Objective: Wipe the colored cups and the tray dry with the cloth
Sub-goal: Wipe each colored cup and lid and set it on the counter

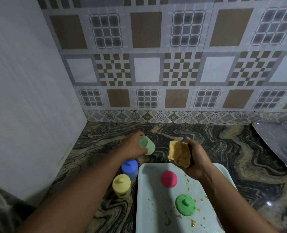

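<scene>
My left hand [132,146] grips a pale green cup [147,145], tilted on its side above the counter beyond the tray. My right hand [195,159] holds a crumpled yellow cloth [178,153] just above the tray's far edge, a short gap right of the cup. The pale blue tray [146,190] lies in front of me, smeared with yellowish spots. On it stand a red cup [169,179] and a bright green cup [185,205], both upside down. Left of the tray, a blue cup [129,167] and a yellow cup [121,185] stand upside down on the counter.
The dark marbled counter [240,157] runs back to a patterned tile wall [156,64]. A plain white wall [30,98] closes the left side. A dark slab [280,140] lies at the right edge.
</scene>
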The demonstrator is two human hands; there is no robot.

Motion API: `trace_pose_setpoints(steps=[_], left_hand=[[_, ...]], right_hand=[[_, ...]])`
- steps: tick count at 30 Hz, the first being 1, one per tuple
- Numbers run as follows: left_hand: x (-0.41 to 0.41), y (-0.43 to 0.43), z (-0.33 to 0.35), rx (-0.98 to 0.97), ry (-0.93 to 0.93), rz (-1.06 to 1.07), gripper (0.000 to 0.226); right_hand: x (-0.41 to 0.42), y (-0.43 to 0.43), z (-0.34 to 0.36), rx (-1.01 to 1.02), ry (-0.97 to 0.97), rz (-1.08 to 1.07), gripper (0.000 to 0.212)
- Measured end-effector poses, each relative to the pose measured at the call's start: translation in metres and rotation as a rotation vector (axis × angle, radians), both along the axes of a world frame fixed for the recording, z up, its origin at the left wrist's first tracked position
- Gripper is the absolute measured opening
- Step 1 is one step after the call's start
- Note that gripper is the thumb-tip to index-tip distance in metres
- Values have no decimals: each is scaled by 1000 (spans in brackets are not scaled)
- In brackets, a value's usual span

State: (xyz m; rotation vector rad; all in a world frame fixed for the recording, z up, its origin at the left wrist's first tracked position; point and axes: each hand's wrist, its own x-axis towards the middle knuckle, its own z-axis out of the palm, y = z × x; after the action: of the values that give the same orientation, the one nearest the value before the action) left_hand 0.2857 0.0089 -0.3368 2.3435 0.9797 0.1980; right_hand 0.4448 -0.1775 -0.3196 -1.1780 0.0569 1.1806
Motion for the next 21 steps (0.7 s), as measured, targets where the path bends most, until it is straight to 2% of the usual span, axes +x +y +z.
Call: trace_pose_setpoints(steps=[5,9,14,18,21], left_hand=[[16,10,-26,-9,156,-8,83],[19,13,-46,-13,301,-66,86],[22,14,-54,17,333,-92,87],[20,3,-41,64,344,-111,92],[23,-17,-26,201,236,-170,74]], right_hand=[[-1,5,-17,-71,-63,52,44],[3,2,-27,-98,-82,42,37],[1,-1,-29,-75,-46,56,36],[0,-10,-21,-54,-72,72,26],[7,-21,-20,-92,-116,4,13]])
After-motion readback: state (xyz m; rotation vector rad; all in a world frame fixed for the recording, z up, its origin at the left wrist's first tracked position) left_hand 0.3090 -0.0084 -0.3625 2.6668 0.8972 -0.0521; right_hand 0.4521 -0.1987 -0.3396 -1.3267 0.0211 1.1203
